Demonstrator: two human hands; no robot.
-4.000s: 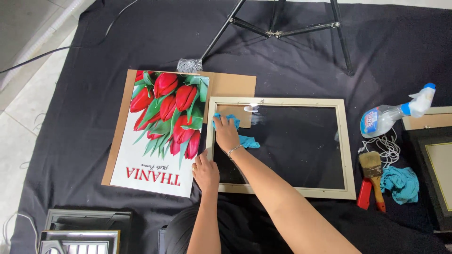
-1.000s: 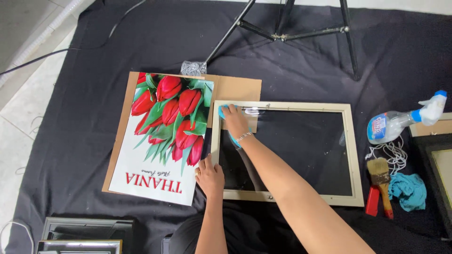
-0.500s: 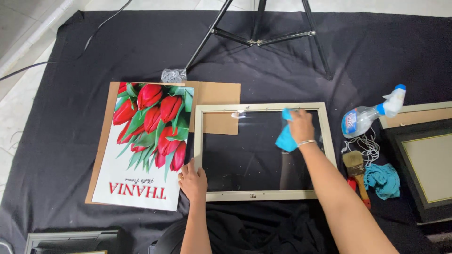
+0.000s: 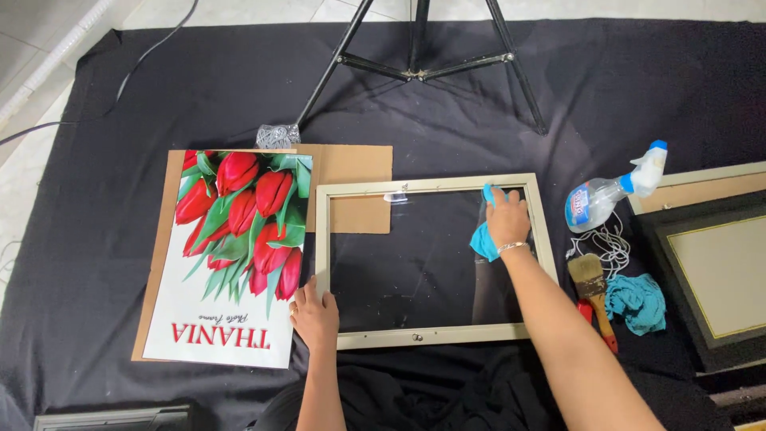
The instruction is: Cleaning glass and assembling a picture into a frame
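My right hand (image 4: 507, 219) has its fingers closed on a blue cloth (image 4: 483, 239), pressing it to the glass near the top right corner of the pale frame (image 4: 431, 185). My left hand (image 4: 315, 316) lies flat, fingers loose and gripping nothing, on the frame's lower left corner beside the tulip poster (image 4: 231, 255).

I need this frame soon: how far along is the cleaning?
Done: frame lies stripped, poster set aside on cardboard. In hand: right hand presses a blue cloth on the glass; left hand steadies the frame's corner. Left: poster and cardboard not yet back in.

The right hand (image 4: 508, 217) presses a blue cloth (image 4: 483, 239) on the glass of the frame (image 4: 435, 339).
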